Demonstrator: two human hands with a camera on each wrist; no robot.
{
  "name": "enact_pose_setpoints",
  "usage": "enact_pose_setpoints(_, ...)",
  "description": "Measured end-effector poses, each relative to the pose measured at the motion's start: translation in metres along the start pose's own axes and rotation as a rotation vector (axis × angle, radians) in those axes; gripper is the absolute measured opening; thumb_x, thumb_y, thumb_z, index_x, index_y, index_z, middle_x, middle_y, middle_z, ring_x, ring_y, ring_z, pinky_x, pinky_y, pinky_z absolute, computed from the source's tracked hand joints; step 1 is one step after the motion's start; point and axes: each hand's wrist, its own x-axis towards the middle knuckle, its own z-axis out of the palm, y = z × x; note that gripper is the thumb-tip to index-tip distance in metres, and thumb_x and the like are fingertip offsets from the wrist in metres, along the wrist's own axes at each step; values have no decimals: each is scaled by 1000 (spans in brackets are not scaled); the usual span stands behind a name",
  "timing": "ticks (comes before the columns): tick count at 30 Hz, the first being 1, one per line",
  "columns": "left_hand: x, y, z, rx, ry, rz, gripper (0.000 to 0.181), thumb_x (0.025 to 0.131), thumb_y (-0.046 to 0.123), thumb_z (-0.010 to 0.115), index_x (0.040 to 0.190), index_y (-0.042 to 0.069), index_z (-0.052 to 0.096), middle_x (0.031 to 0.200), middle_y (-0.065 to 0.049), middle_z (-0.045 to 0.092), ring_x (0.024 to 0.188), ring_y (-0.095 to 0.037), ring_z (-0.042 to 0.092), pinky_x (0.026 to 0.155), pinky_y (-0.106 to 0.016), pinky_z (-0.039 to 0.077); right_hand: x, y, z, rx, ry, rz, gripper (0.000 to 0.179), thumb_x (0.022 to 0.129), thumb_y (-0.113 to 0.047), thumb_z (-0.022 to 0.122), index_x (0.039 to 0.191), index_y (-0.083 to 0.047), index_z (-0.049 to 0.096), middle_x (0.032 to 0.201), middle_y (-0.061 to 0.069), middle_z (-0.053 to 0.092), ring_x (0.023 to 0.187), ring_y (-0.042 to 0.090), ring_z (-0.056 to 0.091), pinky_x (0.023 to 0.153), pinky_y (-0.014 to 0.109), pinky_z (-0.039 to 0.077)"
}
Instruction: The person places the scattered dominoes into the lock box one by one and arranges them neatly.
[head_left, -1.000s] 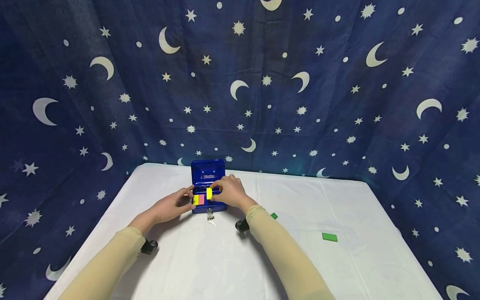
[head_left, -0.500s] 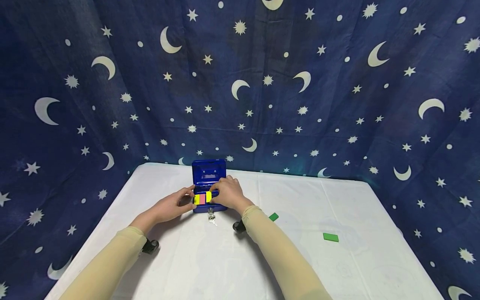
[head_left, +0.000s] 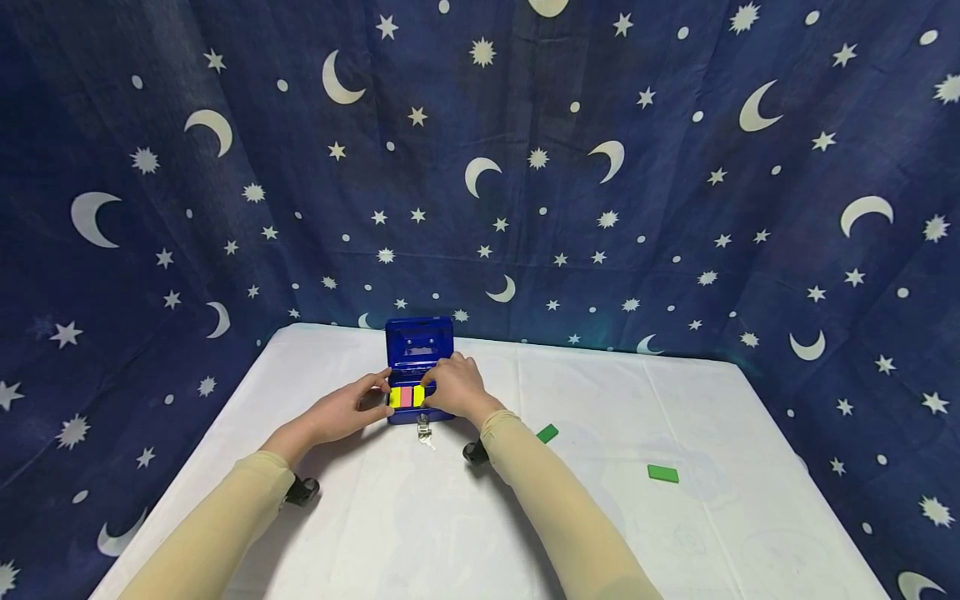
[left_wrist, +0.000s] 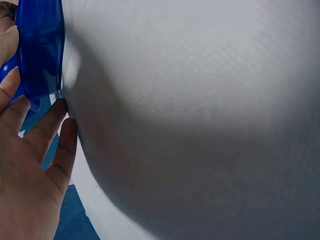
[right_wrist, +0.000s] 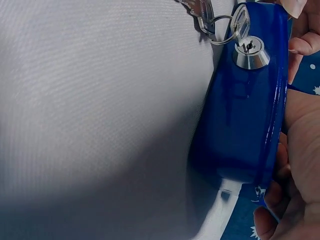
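Note:
A blue metal cash box stands on the table with its lid raised. Inside its left part, a yellow block and a pink block lie side by side. My right hand pinches a second yellow block between thumb and index finger, low in the box and just right of the pink one. My left hand rests at the box's left end, thumb at the front corner and index finger at the back. In the left wrist view, its other fingers extend loosely beside the box.
Keys on a ring hang from the lock at the box's front. To the right on the white-covered table lie two flat green blocks, the nearer green block and a green block beside the right sleeve. A starry blue curtain surrounds the table.
The right hand has lowered the second yellow block into the box and shifted it left, close to the pink block. The left hand has stayed at the box's left end.

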Motion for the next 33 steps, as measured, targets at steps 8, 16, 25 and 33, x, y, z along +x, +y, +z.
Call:
enact_pose_setpoints(8, 0, 0, 0, 1, 2, 10, 46, 96, 52, 65, 127, 21, 53, 166, -1, 29, 144, -34, 40, 111, -63, 33, 2, -1, 3, 1, -15, 13, 35, 84, -44, 81, 116, -30, 77, 122, -8, 69, 108, 17, 50, 90, 38, 37)
enact_pose_setpoints(16, -1, 2, -1, 5, -1, 9, 47, 96, 52, 65, 128, 20, 54, 166, -1, 29, 144, -34, 41, 111, -64, 33, 4, -2, 4, -5, -31, 27, 36, 85, -45, 80, 118, -31, 77, 123, -9, 69, 108, 18, 49, 91, 39, 38)
enact_pose_setpoints(25, 0, 1, -1, 2, -5, 6, 48, 96, 54, 64, 129, 21, 53, 166, -1, 28, 144, -34, 40, 112, -64, 32, 4, -2, 3, 30, -33, 32, 35, 85, -42, 81, 118, -30, 77, 125, -7, 69, 109, 18, 49, 90, 39, 38)
enact_pose_setpoints(33, 1, -1, 0, 1, -9, -3, 48, 96, 55, 64, 128, 21, 53, 167, 0, 27, 145, -33, 38, 112, -64, 31, 4, -2, 3, 19, -45, 25, 37, 85, -46, 80, 119, -31, 76, 126, -9, 69, 108, 18, 49, 91, 39, 38)
